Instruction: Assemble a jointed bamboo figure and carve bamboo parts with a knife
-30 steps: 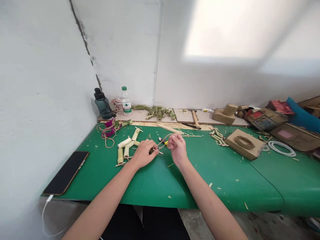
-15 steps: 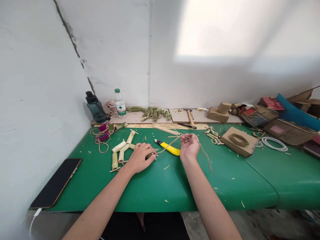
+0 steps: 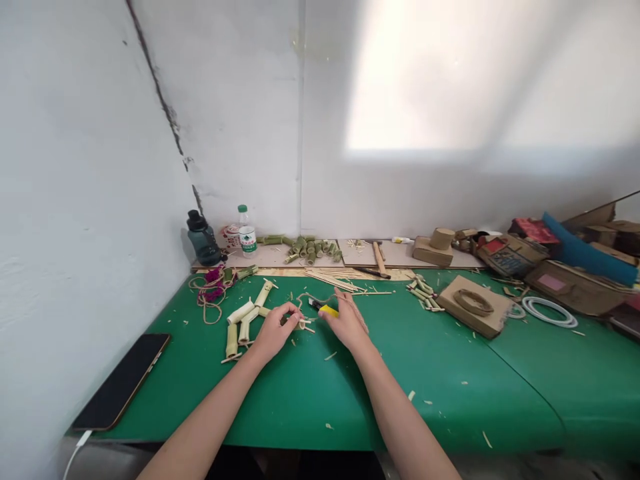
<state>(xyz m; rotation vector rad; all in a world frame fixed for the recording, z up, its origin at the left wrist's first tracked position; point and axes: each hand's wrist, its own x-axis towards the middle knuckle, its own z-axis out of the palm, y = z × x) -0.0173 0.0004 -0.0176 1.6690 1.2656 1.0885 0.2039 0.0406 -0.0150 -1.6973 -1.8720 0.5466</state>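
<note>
A figure of pale bamboo tubes (image 3: 245, 327) joined with thin sticks lies on the green table. My left hand (image 3: 275, 331) is closed around one of its tubes (image 3: 301, 325) on the right side. Thin brown twine (image 3: 313, 295) loops up from there to my right hand (image 3: 347, 321). That hand is palm down, with the twine between its fingers and trailing over its back; the exact grip is partly hidden. Beneath the right hand lies a yellow utility knife (image 3: 329, 311), its dark blade end pointing left, its handle mostly covered.
Thin sticks (image 3: 333, 280) and a hammer (image 3: 380, 260) lie behind my hands. Short bamboo pieces (image 3: 425, 293) and a cardboard block (image 3: 470, 310) are to the right. Purple yarn (image 3: 215, 283), a phone (image 3: 123, 380) and bottles (image 3: 247, 240) stand or lie left.
My right hand has turned palm down and moved left, closer to my left hand and over the knife. The twine between the hands has gone slack. The view has tilted upward.
</note>
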